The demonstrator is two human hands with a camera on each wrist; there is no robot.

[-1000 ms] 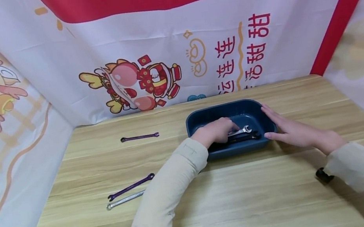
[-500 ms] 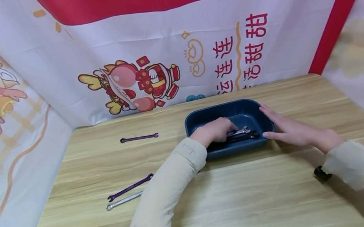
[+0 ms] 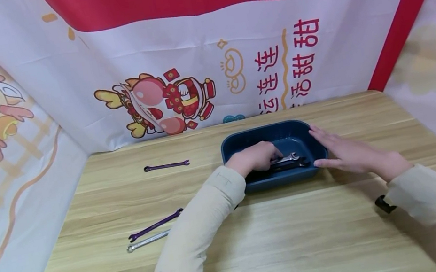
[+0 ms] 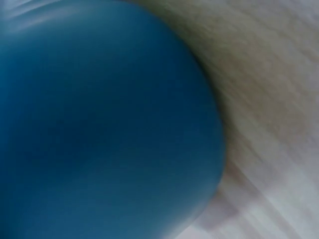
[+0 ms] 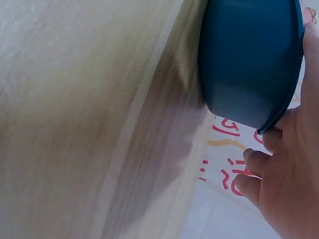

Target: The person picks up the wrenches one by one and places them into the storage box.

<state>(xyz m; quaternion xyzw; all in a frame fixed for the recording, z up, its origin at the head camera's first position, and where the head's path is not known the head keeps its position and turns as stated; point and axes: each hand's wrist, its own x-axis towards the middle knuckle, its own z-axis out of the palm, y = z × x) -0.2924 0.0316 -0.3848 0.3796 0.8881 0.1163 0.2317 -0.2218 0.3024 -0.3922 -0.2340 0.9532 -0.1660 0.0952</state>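
In the head view my left hand (image 3: 258, 155) reaches into a dark blue plastic bin (image 3: 281, 182). Its fingers bend down over a silver wrench (image 3: 291, 157), whose open end sticks out past the fingertips. Beside it in the bin lies a black wrench (image 3: 291, 165), partly under the hand. My right hand (image 3: 346, 152) rests against the bin's right end, fingers stretched along the rim and thumb at the near corner. The right wrist view shows this hand (image 5: 291, 159) at the bin's edge. Blue bin wall (image 4: 114, 124) fills most of the left wrist view.
On the wooden tabletop (image 3: 302, 236), a purple wrench (image 3: 167, 166) lies left of the bin. Closer in lie another purple wrench (image 3: 156, 225) and a silver wrench (image 3: 149, 240), its end covered by the left sleeve. Printed cloth (image 3: 194, 40) stands behind the table.
Both hands stay in place at the bin. The whole scene shifts only slightly in the view.
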